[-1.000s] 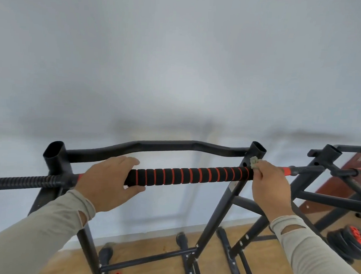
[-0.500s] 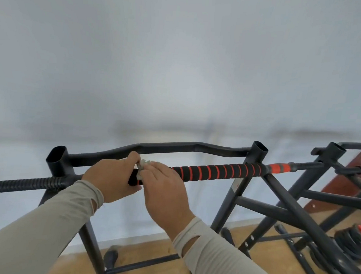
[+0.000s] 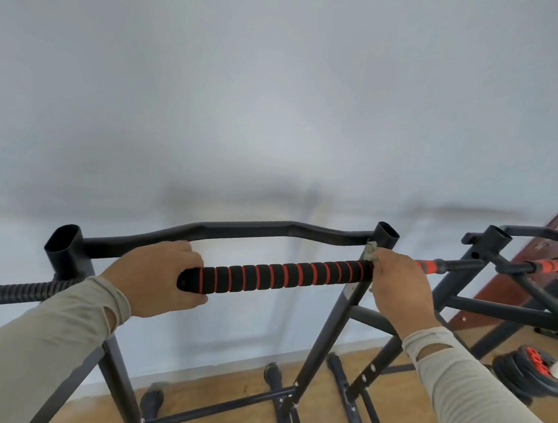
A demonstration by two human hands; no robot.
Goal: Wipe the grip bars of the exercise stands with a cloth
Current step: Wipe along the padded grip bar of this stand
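With my left hand (image 3: pixel 155 279) gripping the foam bar (image 3: pixel 278 277) at its left end and my right hand (image 3: pixel 396 285) pinching the cloth (image 3: pixel 369 251) around its right end, I judge the small cloth may slip free on the ridges.

No legible text or labels anywhere

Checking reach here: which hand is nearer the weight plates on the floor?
Right. The right hand wraps the cloth on the grip bar, above-left of the weight plates; the left hand holds the bar's far end.
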